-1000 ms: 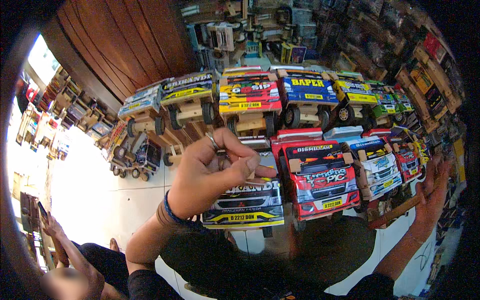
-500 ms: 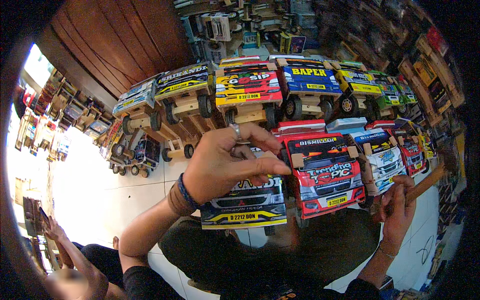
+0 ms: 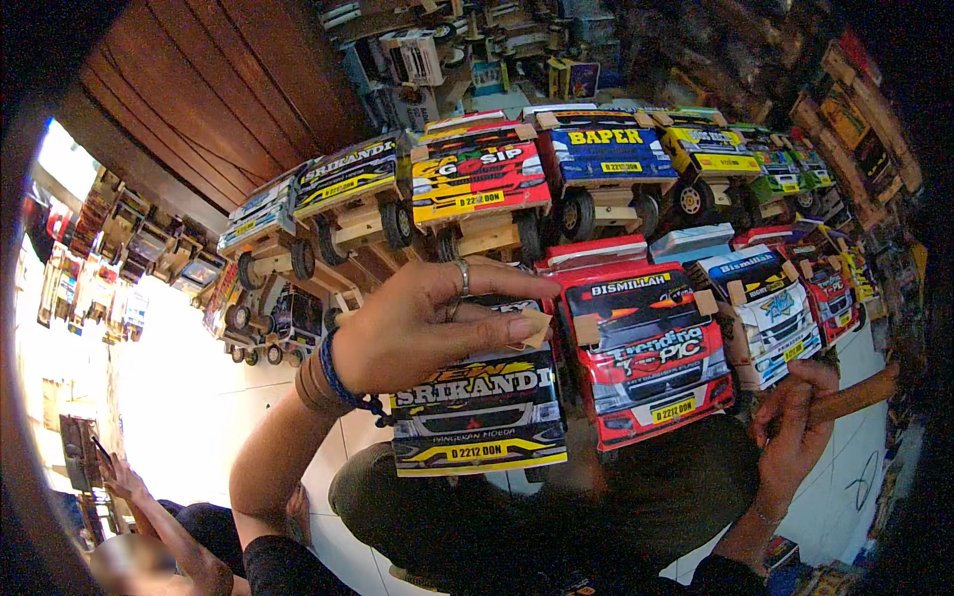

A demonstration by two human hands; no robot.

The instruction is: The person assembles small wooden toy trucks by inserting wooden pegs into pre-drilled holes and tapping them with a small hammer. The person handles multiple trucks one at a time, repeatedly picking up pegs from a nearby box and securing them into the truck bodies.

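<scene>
My left hand (image 3: pixel 417 323) pinches a small pale wooden block (image 3: pixel 538 330) between thumb and fingers. It hovers at the upper right part of a black-and-yellow toy truck front (image 3: pixel 477 422), hiding the top of that truck. Right beside it stands a red toy truck (image 3: pixel 656 363), with small wooden blocks on both sides of its windscreen. At the right, my right hand (image 3: pixel 795 412) is closed round a brown wooden handle (image 3: pixel 860 395), whose far end is lost against dark clutter. A white-and-blue toy truck (image 3: pixel 765 318) stands just beyond that hand.
Behind stands a row of toy trucks, among them a red-and-yellow one (image 3: pixel 482 179) and a blue one (image 3: pixel 608 149). More trucks continue at the right. Another person's hand (image 3: pixel 124 482) shows at the lower left. White floor tiles (image 3: pixel 248 397) lie under everything.
My left hand has come slightly left and down, and the wooden block in its pinch now shows. The handle in my right hand has swung lower, closer to level.
</scene>
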